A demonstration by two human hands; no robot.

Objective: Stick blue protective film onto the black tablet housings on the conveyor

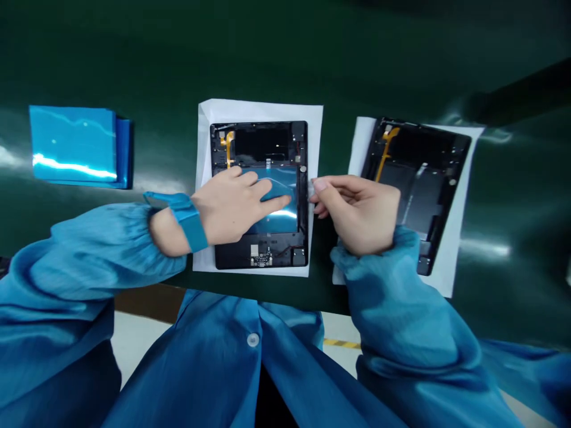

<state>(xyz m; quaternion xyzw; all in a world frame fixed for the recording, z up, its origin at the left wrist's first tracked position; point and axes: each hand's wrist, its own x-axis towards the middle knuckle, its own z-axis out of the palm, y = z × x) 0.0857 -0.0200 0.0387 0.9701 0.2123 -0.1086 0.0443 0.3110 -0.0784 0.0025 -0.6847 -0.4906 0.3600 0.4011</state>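
Note:
An opened tablet [263, 255] lies on white paper in front of me, its inside facing up with circuit parts and an orange flex cable [230, 148] showing. A shiny blue film sheet [279, 223] covers its middle. My left hand [232, 205], a blue band round its wrist, lies over that sheet with fingers spread, hiding the left part. Just off the tablet's right edge, my right hand [357, 208] has thumb and index finger pinched together. Something small and pale shows at the fingertips, too small to name.
A second opened tablet [414, 190] rests tilted on white paper [464, 196] to the right, partly behind my right hand. At the left sits a stack of blue film sheets [74, 142]. The green tabletop [169, 71] ends near my body.

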